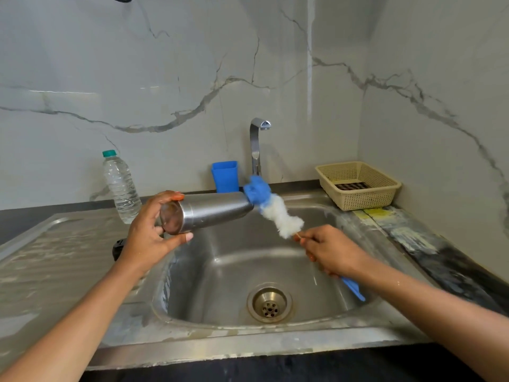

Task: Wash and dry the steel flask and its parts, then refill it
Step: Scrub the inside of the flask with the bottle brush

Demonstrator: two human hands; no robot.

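The steel flask (212, 210) lies sideways in the air above the sink basin (234, 271), its base toward me. My left hand (151, 232) grips it around the base. My right hand (330, 252) holds the handle of a bottle brush (275, 213) with blue and white bristles. The blue bristle tip is at the flask's mouth, outside it. The brush's blue handle end sticks out below my right hand. A dark object (118, 248), partly hidden behind my left wrist, lies on the drainboard.
A chrome tap (257, 144) stands behind the basin, with no water running. A blue cup (225, 176) sits beside it. A clear plastic water bottle (121, 186) stands at back left. A beige perforated basket (358, 184) rests at back right. The drain (269, 304) is open.
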